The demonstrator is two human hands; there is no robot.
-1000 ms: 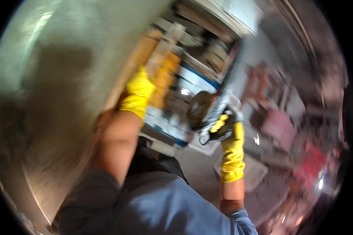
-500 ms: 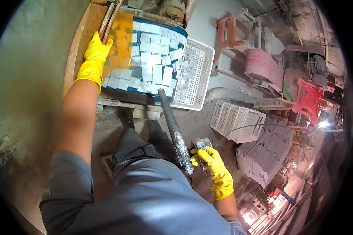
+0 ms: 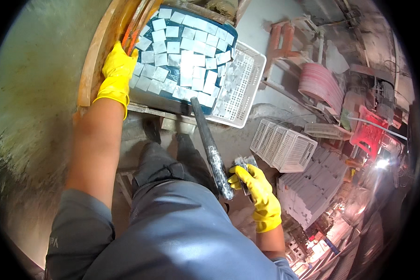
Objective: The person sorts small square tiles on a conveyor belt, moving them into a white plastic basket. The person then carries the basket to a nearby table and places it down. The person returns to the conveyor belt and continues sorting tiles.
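Observation:
In a yellow rubber glove, my left hand (image 3: pixel 118 70) is closed round the lower end of a narrow reddish-orange bar (image 3: pixel 134 29) at the left of the work table. Beside it, rows of small square grey-white tiles (image 3: pixel 172 47) lie spread on a wet blue surface (image 3: pixel 169 75). My right hand (image 3: pixel 260 193), also gloved in yellow, is closed on a small stack of grey tiles (image 3: pixel 250 161) low on the right. Its fingers partly cover the stack. Between the hands rises a dark, white-smeared pipe (image 3: pixel 209 147).
A white perforated basket (image 3: pixel 255 77) with some tiles adjoins the blue surface. Further right are stacked white crates (image 3: pixel 282 147), a large pile of grey slabs (image 3: pixel 308 184), a red plastic stool (image 3: pixel 371 130) and a pink-red roll (image 3: pixel 318 86). A bright lamp (image 3: pixel 381 163) shines there.
The bar and its translucent orange sheet have swung left, uncovering the left-hand tiles. My left hand stays at the bar's end. The right hand has risen slightly with the tile stack. The view has shifted.

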